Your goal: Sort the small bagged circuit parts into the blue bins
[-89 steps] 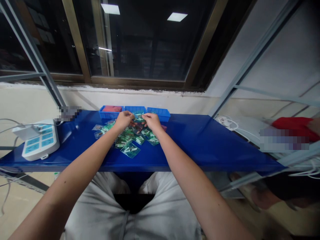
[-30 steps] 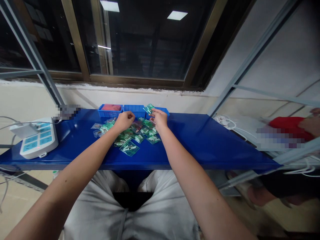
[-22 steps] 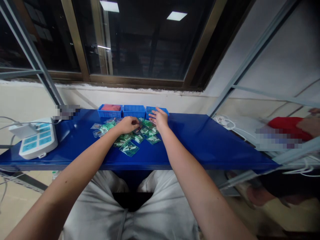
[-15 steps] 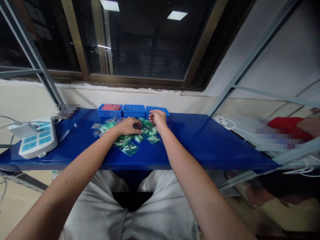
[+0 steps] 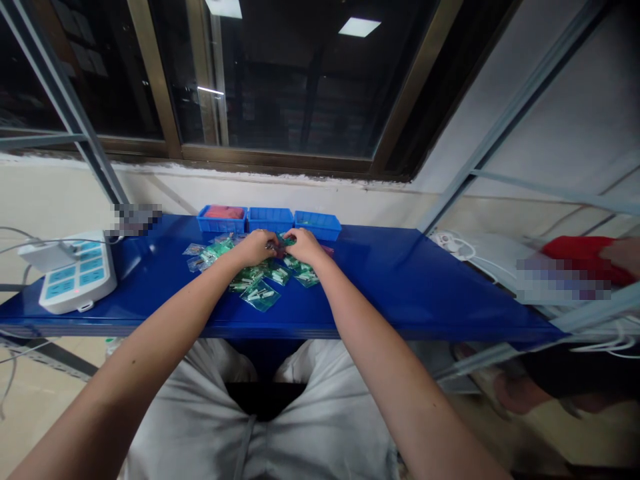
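A pile of small clear and green plastic packets with light pieces inside lies on the blue table. My left hand is over the pile, its fingers closed round a small dark item that is too small to name. Close to it on the right, my right hand has its thumb and fingers pinched together at the pile's back edge; what they hold is partly hidden. Some reddish material shows between and beside the hands.
Behind the pile stand a blue bin with reddish contents and two more blue bins. A white power strip lies at the left. At the right are metal frame posts, cables and another person's arm.
My right hand has come down and left from in front of the right bin to beside my left hand, and its fingers have closed. The view has shifted slightly.
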Motion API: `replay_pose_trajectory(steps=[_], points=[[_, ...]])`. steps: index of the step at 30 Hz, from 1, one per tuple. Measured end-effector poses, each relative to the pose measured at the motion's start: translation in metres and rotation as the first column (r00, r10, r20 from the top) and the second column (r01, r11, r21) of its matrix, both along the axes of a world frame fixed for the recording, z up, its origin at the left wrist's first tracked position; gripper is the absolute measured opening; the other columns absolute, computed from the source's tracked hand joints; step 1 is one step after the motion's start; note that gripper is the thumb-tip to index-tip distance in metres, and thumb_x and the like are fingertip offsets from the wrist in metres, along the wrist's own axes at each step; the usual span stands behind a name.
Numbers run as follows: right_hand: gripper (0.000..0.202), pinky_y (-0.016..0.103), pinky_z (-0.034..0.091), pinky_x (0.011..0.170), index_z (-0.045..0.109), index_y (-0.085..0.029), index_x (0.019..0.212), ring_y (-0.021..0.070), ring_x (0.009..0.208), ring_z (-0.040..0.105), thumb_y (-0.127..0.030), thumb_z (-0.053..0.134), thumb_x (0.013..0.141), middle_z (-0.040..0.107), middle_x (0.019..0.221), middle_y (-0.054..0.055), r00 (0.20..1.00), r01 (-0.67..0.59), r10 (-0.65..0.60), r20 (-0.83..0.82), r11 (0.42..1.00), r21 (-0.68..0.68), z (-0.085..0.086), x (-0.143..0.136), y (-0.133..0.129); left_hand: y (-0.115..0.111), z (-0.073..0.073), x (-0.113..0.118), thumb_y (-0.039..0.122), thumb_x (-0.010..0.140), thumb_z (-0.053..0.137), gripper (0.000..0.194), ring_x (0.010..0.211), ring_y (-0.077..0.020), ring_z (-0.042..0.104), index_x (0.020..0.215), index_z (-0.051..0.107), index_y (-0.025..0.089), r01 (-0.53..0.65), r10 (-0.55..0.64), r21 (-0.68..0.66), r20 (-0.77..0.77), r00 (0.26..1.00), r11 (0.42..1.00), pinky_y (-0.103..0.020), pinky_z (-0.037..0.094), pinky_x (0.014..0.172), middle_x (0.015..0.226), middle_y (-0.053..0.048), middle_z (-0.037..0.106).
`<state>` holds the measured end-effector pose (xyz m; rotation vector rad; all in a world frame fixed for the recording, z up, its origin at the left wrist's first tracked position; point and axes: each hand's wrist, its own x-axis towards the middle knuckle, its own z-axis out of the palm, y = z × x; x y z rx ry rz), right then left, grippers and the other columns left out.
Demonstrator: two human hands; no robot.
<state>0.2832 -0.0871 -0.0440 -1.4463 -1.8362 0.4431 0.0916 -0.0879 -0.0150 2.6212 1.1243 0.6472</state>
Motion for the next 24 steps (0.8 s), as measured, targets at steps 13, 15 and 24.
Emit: replay_pose_trajectory(steps=[13, 15, 24], points=[[0.016, 0.028, 0.044, 0.072, 0.068, -0.019, 0.072, 0.0176, 0.075, 0.058, -0.023, 0.054, 0.079, 0.065, 0.071, 0.001, 0.946, -0.241, 0.251, -0.204, 0.968, 0.076, 0.024, -0.020, -0.022, -0.006, 0.013, 0.003, 0.032, 0.076, 0.070, 0.021, 0.063, -0.0162, 0.059, 0.078, 0.075, 0.011, -0.201, 0.275, -0.190, 0.575, 0.771, 0.961, -0.024, 0.042, 0.057, 0.070, -0.007, 0.071], [0.021, 0.025, 0.041, 0.067, 0.063, -0.019, 0.066, 0.0158, 0.070, 0.055, -0.027, 0.053, 0.082, 0.060, 0.064, -0.001, 0.925, -0.266, 0.276, -0.263, 0.961, 0.073, 0.024, -0.021, -0.021, -0.007, 0.013, 0.003, 0.031, 0.077, 0.070, 0.021, 0.062, -0.0158, 0.059, 0.079, 0.075, 0.011, -0.197, 0.272, -0.190, 0.596, 0.755, 0.962, -0.024, 0.042, 0.056, 0.070, -0.007, 0.071], [0.018, 0.025, 0.040, 0.061, 0.062, -0.018, 0.068, 0.0157, 0.064, 0.055, -0.030, 0.057, 0.080, 0.060, 0.064, 0.000, 0.906, -0.127, 0.148, -0.397, 0.989, 0.080, 0.022, -0.017, -0.011, -0.012, 0.019, 0.007, 0.020, 0.082, 0.061, 0.012, 0.055, -0.0171, 0.063, 0.089, 0.067, 0.012, -0.052, 0.328, -0.408, 0.645, 0.691, 0.911, -0.026, 0.049, 0.052, 0.071, -0.007, 0.069]])
